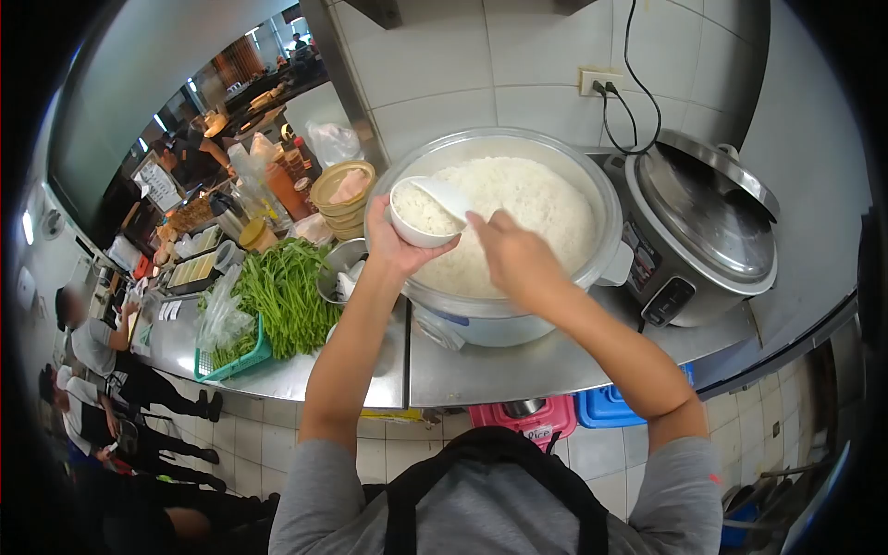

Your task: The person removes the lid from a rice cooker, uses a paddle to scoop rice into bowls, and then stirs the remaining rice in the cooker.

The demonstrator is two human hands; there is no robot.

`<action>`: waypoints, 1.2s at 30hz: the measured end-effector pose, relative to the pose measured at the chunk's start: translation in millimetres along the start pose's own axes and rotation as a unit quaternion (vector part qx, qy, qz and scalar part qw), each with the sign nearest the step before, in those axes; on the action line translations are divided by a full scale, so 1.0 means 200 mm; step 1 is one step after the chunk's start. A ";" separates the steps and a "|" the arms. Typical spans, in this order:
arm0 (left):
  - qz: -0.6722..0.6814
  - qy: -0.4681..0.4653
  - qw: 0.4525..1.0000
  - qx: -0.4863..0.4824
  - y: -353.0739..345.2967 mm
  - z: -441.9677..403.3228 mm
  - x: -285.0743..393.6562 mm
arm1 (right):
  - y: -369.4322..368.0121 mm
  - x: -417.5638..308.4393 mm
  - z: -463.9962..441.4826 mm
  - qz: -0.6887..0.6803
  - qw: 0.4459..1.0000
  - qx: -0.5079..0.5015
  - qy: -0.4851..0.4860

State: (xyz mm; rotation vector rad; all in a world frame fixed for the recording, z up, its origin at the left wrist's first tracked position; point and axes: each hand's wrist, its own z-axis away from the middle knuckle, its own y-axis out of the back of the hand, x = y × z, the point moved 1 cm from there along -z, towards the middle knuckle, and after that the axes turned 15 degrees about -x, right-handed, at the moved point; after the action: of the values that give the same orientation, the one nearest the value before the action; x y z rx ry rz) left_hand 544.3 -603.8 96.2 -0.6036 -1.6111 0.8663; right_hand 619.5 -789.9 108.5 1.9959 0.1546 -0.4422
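My left hand [403,248] holds a small white bowl [418,237] from below and the side, tilted over the left part of a large open rice cooker [606,213]. Cooked rice [424,209] lies in the bowl. A white rice paddle [446,196] presses on that rice, its handle in my closed right hand [513,254], which is slightly blurred. White rice [541,199] nearly fills the cooker beneath both hands.
A second rice cooker [708,231], its lid [721,166] askew, stands at right. Leafy greens [291,296] in a green basket [236,356], a metal bowl [340,264] and sauce bottles [285,190] sit left. Other people [97,342] stand far left.
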 end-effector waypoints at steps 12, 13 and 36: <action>-0.048 0.108 0.993 0.027 0.02 0.08 0.08 | 0.10 0.01 -0.04 0.058 0.995 0.016 0.081; -0.032 0.115 0.993 0.018 0.02 0.09 0.09 | 0.12 0.01 -0.05 0.059 0.994 0.015 0.087; 0.017 0.073 0.989 -0.128 0.12 0.41 0.11 | 0.12 -0.10 -0.06 -0.203 0.960 -0.108 0.160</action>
State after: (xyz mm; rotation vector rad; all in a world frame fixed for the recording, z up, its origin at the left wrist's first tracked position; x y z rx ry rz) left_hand 458.5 -589.5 84.0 -0.8574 -1.5928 0.6268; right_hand 610.3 -788.9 140.8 1.8042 0.7937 -0.3392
